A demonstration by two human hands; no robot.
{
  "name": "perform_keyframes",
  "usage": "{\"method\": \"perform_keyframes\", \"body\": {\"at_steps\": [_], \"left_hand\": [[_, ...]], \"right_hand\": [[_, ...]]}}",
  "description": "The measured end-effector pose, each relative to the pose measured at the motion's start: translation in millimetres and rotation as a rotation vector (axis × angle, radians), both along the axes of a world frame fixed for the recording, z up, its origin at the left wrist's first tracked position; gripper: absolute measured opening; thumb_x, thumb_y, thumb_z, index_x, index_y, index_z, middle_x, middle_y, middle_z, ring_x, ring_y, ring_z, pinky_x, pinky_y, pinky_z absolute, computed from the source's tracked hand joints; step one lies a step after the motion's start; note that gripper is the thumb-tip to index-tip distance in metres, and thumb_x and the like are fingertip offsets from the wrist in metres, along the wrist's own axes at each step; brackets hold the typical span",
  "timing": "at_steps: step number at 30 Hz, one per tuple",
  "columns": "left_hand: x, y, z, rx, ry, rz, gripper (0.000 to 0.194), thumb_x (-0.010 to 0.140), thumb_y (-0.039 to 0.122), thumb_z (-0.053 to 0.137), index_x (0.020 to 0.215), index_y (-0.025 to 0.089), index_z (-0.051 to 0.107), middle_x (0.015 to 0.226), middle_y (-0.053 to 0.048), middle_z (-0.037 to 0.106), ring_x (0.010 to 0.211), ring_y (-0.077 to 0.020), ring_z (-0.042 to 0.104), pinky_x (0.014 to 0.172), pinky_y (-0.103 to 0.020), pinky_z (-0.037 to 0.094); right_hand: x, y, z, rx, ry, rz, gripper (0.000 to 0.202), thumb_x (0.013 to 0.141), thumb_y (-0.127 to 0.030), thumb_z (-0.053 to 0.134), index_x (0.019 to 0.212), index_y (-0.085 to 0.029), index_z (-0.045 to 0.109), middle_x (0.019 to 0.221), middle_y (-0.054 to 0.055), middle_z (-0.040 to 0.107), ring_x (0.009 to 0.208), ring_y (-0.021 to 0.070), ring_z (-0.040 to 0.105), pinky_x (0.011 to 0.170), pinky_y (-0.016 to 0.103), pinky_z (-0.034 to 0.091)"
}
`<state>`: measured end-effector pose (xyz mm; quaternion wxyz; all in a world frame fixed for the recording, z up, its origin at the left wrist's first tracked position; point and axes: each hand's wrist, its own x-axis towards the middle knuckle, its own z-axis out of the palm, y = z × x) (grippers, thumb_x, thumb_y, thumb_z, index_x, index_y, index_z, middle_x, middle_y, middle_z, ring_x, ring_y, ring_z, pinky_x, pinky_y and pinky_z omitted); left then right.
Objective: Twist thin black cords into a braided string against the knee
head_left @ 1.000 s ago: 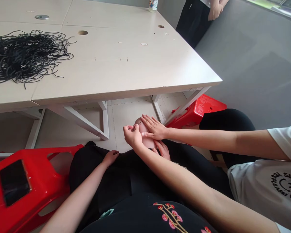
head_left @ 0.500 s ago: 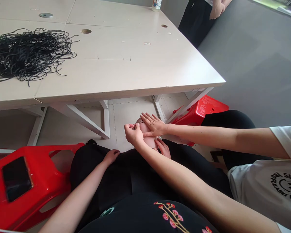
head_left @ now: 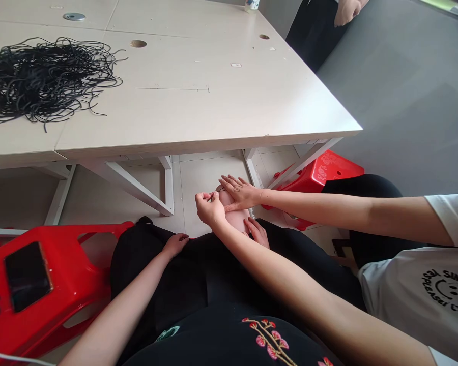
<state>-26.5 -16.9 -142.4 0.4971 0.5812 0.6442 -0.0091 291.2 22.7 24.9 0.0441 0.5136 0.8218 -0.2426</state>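
Observation:
My left hand (head_left: pixel 175 245) rests on my black-clothed lap, loosely bent, with no object visible in it. Most of my right arm is hidden behind a co-worker's forearm. Only the fingers of my right hand (head_left: pixel 257 233) show, curved against the lower right edge of a pink rounded thing (head_left: pixel 236 220) above my knees; its kind is unclear. A co-worker's hand (head_left: pixel 241 196) lies flat across its top, fingers spread. The co-worker's other hand (head_left: pixel 211 211) pinches at its left side. A thin dark line, perhaps a cord, shows between those two hands.
A pale table (head_left: pixel 168 117) stands in front, bearing a tangled heap of black cords (head_left: pixel 46 79) and a cup (head_left: pixel 251 5). Red stools (head_left: pixel 72 264) are on both sides; a phone (head_left: pixel 28 276) lies on the left one. Another person (head_left: pixel 347 12) stands by the grey wall.
The view has shifted slightly, so the table and cords sit a little differently in it. The hands and the pink rounded thing hold nearly the same positions.

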Motion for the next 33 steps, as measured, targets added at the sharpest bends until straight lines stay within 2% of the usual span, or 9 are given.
{"method": "perform_keyframes", "body": {"at_steps": [10,15,18,21,29,33], "left_hand": [[-1,5,-0.1,-0.013,0.027,-0.028,0.025,0.074,0.024,0.056,0.094,0.012,0.067,0.099,-0.011,0.069,0.095,-0.0246,0.062,0.088,-0.032,0.043],[0,3,3.2,-0.015,0.020,-0.023,0.026,0.074,0.024,0.056,0.094,0.012,0.066,0.099,-0.010,0.070,0.096,-0.0232,0.063,0.086,-0.029,0.045],[1,2,6.0,-0.015,0.018,-0.016,0.025,0.073,0.025,0.056,0.093,0.013,0.067,0.098,-0.009,0.070,0.095,-0.0227,0.063,0.085,-0.029,0.046],[2,1,8.4,-0.008,0.020,-0.010,0.024,0.071,0.024,0.057,0.090,0.013,0.067,0.098,-0.009,0.070,0.094,-0.0231,0.064,0.085,-0.030,0.046],[4,0,9.7,-0.009,0.015,-0.016,0.026,0.073,0.024,0.056,0.092,0.012,0.066,0.099,-0.010,0.070,0.095,-0.0224,0.063,0.085,-0.029,0.045],[5,-1,8.7,-0.012,0.014,-0.022,0.026,0.073,0.025,0.056,0.093,0.012,0.066,0.097,-0.010,0.070,0.093,-0.0224,0.064,0.085,-0.029,0.046]], "right_hand": [[-3,20,-3.5,-0.047,0.016,0.011,0.110,0.063,-0.082,0.040,0.145,-0.015,0.012,0.152,0.014,0.009,0.138,0.0353,0.006,0.110,0.055,0.011],[-2,26,-8.5,0.000,0.120,0.011,0.099,0.067,-0.075,0.047,0.141,-0.012,0.029,0.148,0.011,0.025,0.136,0.0359,0.017,0.110,0.048,0.014],[-2,26,-8.1,0.033,0.142,0.015,0.086,0.074,-0.070,0.042,0.136,-0.011,0.038,0.146,0.009,0.033,0.135,0.0344,0.017,0.110,0.046,0.014],[-3,25,-6.4,0.059,0.156,0.030,0.081,0.075,-0.068,0.043,0.133,-0.012,0.043,0.143,0.007,0.038,0.135,0.0335,0.016,0.110,0.046,0.014],[-11,21,-9.2,0.101,0.166,0.081,0.076,0.075,-0.070,0.043,0.132,-0.019,0.046,0.139,0.003,0.043,0.136,0.0314,0.013,0.110,0.045,0.015],[-15,21,-12.3,0.100,0.165,0.097,0.074,0.077,-0.069,0.040,0.131,-0.019,0.047,0.137,0.003,0.046,0.136,0.0309,0.015,0.109,0.045,0.016]]}}
